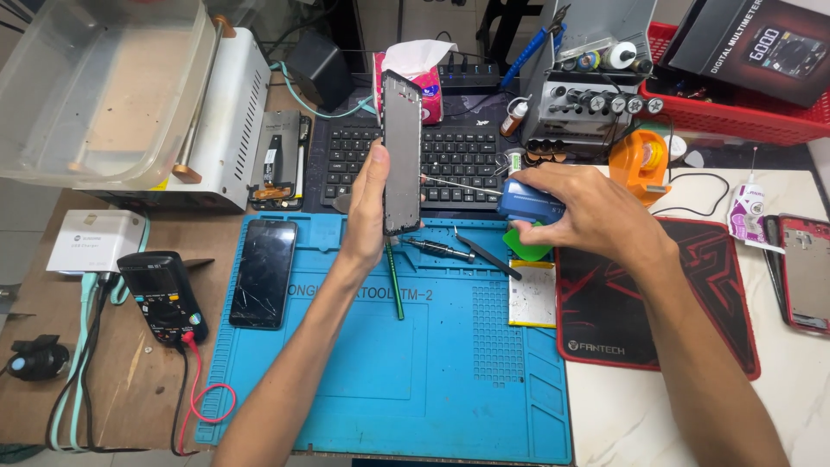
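Phone frame [402, 156] sits upright at frame centre, my left hand [370, 203] clamped round its lower edge so the rim faces the needle. Right hand [581, 207] wraps the blue glue bottle [527, 203], tip touching that rim. Cracked phone [264, 272] lies left on the blue mat [389, 363].

I see a cracked black phone [264, 272] lying on the blue silicone work mat [432, 372], left of my left hand [367, 207]; a black keyboard [450, 160] sits behind.

the right hand [579, 207] hides most of the blue bottle [527, 203]; its needle tip [425, 178] perhaps touches the phone frame [402, 156].
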